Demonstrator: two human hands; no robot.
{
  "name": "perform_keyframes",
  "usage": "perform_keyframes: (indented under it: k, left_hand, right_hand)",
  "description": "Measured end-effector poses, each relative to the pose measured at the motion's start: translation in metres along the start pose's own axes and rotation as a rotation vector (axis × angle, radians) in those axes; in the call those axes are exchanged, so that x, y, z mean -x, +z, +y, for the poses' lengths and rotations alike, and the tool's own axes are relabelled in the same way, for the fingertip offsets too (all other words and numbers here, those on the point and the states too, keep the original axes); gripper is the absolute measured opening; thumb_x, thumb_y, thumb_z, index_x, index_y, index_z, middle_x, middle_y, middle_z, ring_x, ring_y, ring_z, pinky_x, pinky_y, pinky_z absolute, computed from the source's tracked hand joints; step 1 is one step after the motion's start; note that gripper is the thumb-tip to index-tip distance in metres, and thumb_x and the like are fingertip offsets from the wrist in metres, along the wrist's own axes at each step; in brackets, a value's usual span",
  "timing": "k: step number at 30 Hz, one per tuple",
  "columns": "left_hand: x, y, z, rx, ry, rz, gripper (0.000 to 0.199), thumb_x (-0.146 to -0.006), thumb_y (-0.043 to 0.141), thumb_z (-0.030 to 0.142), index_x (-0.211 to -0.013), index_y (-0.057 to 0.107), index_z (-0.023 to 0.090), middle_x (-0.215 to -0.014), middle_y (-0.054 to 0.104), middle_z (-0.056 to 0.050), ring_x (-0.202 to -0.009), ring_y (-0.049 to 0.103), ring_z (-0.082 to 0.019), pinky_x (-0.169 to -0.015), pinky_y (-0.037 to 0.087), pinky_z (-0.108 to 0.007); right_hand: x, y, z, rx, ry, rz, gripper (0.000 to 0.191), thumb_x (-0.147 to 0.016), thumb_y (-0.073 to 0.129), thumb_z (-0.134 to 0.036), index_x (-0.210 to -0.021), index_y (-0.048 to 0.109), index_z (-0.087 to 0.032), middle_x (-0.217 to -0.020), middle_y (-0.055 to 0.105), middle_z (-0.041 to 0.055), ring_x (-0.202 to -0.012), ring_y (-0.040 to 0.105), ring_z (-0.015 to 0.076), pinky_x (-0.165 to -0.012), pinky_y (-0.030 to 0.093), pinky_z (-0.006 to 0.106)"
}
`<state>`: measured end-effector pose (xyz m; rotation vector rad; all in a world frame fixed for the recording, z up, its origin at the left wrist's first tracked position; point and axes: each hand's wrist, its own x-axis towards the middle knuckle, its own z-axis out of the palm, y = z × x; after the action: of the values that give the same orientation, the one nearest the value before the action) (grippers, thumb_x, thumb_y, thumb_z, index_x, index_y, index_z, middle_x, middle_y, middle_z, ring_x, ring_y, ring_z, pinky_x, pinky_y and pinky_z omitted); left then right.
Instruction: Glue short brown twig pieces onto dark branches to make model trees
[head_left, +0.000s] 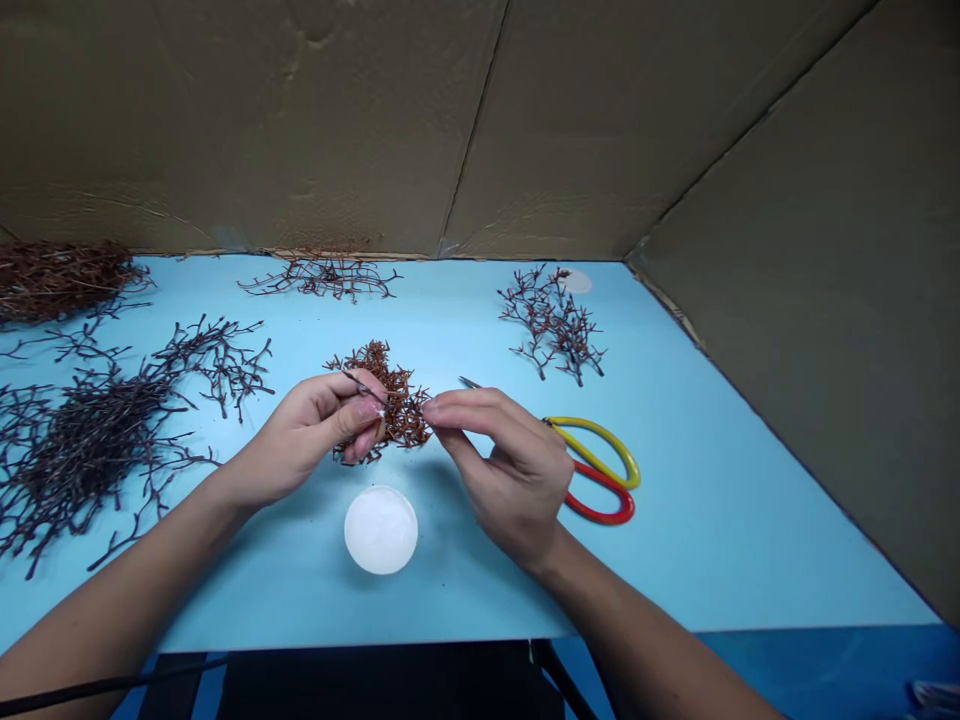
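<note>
Left hand pinches one twig; right hand pinched, contents unclear; one white dish.

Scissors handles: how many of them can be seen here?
2: the yellow handle and, nearer the person, the red handle, both right of the right hand, which may hide a little of the red one.

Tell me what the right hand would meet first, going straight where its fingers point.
Likely the left hand, holding a dark twig; the brown twig pile seen between seems lower, though depth is unclear.
</note>
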<state>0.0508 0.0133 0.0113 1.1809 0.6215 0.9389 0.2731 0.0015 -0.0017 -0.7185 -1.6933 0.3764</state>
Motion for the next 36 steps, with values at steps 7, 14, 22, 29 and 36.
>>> perform_keyframes:
  k: [7,14,22,29,36]
  left_hand:
    - [0.001,-0.001,-0.004,0.030,-0.019,0.003,0.019,-0.105,0.071,0.037,-0.104,0.069,0.019,-0.091,0.068,-0.003,-0.070,0.060,-0.010,-0.063,0.048,-0.022]
    - [0.001,0.007,-0.001,0.101,0.038,0.085,0.016,-0.099,0.079,0.034,-0.096,0.074,0.019,-0.113,0.074,-0.009,-0.068,0.053,-0.008,-0.059,0.044,-0.021]
    - [0.002,0.010,0.002,0.063,0.059,0.184,0.026,-0.088,0.090,0.038,-0.086,0.075,0.016,-0.107,0.079,-0.010,-0.061,0.049,-0.007,-0.056,0.043,-0.022]
    - [0.003,0.004,-0.004,0.007,0.093,0.202,0.020,-0.086,0.091,0.031,-0.083,0.076,0.018,-0.107,0.081,-0.010,-0.072,0.062,-0.011,-0.062,0.051,-0.023]
    - [0.004,0.008,-0.004,-0.017,0.190,0.250,0.018,-0.085,0.091,0.018,-0.080,0.073,0.019,-0.093,0.080,-0.005,-0.080,0.070,-0.014,-0.068,0.058,-0.023]
  right_hand:
    - [0.003,0.002,-0.001,-0.060,0.032,0.020,0.032,-0.094,0.073,0.002,-0.109,0.082,-0.025,-0.111,0.087,0.0059,-0.099,0.084,0.0214,-0.089,0.072,0.039]
    - [0.002,0.001,-0.003,-0.053,0.001,0.048,0.034,-0.091,0.075,0.002,-0.109,0.084,-0.025,-0.107,0.088,0.0066,-0.094,0.085,0.0243,-0.084,0.074,0.042]
    - [0.004,0.002,-0.001,-0.054,-0.013,0.080,0.038,-0.089,0.075,0.003,-0.111,0.084,-0.027,-0.108,0.088,0.0054,-0.093,0.086,0.0241,-0.083,0.074,0.043]
    - [0.001,0.003,-0.004,-0.060,0.023,0.051,0.033,-0.090,0.074,0.003,-0.105,0.082,-0.025,-0.103,0.087,0.0053,-0.092,0.084,0.0222,-0.083,0.072,0.041]
    - [0.000,0.005,-0.006,-0.015,0.094,-0.037,0.024,-0.092,0.073,-0.002,-0.100,0.079,-0.024,-0.097,0.086,0.0040,-0.090,0.082,0.0207,-0.083,0.069,0.040]
